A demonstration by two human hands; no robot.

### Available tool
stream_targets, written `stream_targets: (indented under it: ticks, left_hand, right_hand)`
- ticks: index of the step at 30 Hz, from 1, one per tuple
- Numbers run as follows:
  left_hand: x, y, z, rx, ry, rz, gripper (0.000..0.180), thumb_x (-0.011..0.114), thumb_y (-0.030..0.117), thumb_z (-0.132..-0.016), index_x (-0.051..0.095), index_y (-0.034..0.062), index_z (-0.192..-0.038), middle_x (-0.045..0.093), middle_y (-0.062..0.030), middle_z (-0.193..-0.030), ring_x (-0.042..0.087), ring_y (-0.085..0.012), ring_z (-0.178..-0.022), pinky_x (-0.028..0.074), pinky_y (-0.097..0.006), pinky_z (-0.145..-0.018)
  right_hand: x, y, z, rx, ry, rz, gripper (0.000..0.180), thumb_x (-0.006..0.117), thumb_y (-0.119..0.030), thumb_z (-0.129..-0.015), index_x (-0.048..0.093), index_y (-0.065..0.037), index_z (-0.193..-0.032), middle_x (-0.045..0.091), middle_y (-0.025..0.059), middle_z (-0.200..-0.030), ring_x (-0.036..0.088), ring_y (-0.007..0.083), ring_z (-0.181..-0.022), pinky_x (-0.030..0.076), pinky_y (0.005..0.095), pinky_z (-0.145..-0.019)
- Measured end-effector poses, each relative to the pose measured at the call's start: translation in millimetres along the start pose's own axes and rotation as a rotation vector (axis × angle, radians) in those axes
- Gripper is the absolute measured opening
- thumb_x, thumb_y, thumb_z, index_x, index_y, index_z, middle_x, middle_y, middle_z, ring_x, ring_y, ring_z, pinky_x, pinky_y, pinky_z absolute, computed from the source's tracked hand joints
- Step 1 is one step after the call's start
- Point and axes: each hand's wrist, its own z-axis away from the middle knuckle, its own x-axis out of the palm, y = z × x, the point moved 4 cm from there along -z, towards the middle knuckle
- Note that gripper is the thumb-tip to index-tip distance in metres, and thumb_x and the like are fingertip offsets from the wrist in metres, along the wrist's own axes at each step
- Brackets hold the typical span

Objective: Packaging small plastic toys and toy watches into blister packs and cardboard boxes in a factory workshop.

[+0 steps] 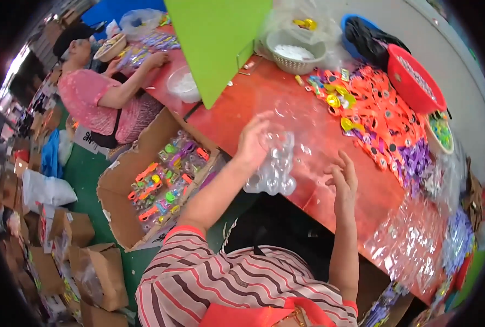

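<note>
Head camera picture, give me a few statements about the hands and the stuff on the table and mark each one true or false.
1. The left hand holds a clear plastic blister tray. True.
2. The right hand grips a red basket. False: it is open with fingers spread, holding nothing, and the red basket lies further off on the table.
3. The table has a reddish top. True.
4. The cardboard box left of the table holds only white pellets. False: it holds colourful packed toys.
5. A green board stands on the table. True.
</note>
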Motion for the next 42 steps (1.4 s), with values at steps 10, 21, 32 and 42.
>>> stream_targets:
  ticks: [10,21,32,42]
  left_hand:
    - [-174.3,62.6,-81.7,0.087,0.535,-0.052,0.041,0.047,0.018,-0.089,0.04,0.005,-0.127,0.056,-0.0231,-0.102,0.063,-0.0413,-0.07,0.053,-0.048,-0.054]
    - [-167.6,52.8,-107.3,0.225,0.656,0.043,0.031,0.043,0.015,-0.091,0.04,0.0076,-0.121,0.053,-0.0189,-0.102,0.059,-0.0353,-0.07,0.054,-0.054,-0.061]
    - [-140.6,27.6,-145.0,0.256,0.734,-0.156,0.037,0.06,0.016,-0.078,0.048,0.005,-0.111,0.055,-0.0084,-0.104,0.056,-0.0244,-0.092,0.044,-0.046,-0.084]
    - [-70.8,46.9,-123.2,0.677,0.176,-2.174,0.066,0.062,0.043,-0.083,0.04,0.021,-0.141,0.035,-0.0204,-0.145,0.028,-0.041,-0.136,0.025,-0.063,-0.105]
  right_hand:
    - [-4.9,48.4,7.6,0.201,-0.105,0.088,0.03,0.052,-0.01,-0.093,0.057,0.0,-0.12,0.062,0.0049,-0.1,0.058,0.0095,-0.083,0.045,0.0217,-0.069]
    - [-20.8,73.1,8.4,0.248,-0.078,0.09,0.026,0.05,-0.008,-0.092,0.06,0.0,-0.115,0.063,0.0055,-0.099,0.058,0.0094,-0.079,0.046,0.0209,-0.066]
    - [-24.3,81.8,14.8,0.222,-0.038,0.054,0.025,0.049,-0.007,-0.093,0.059,0.002,-0.115,0.063,0.008,-0.1,0.058,0.0106,-0.077,0.05,0.0227,-0.062]
    - [-25.4,75.8,18.8,0.144,0.037,0.155,0.023,0.049,-0.006,-0.094,0.061,0.004,-0.112,0.065,0.0079,-0.087,0.058,0.0096,-0.074,0.047,0.0208,-0.064]
